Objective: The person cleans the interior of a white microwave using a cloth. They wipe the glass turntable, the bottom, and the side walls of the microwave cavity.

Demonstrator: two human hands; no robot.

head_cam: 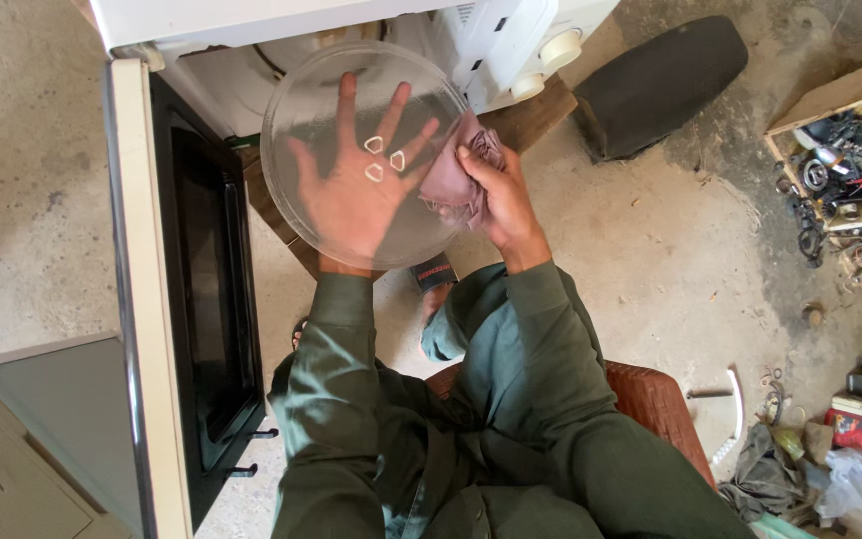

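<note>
A round clear glass turntable plate (pixel 296 120) is held up in front of an open white microwave oven (pixel 511 45). My left hand (pixel 356 190) is spread flat behind the glass, fingers apart, and shows through it. My right hand (pixel 501 200) grips a crumpled pinkish cloth (pixel 456 175) and presses it against the plate's right edge. Three small raised triangular lugs sit at the plate's centre.
The microwave's door (pixel 187 299) hangs open at the left, its dark window facing me. A grey panel (pixel 62 409) lies at lower left. A wooden box of cables and parts (pixel 845 150) and loose scrap lie at the right on the concrete floor. A black pad (pixel 660 80) lies beyond the oven.
</note>
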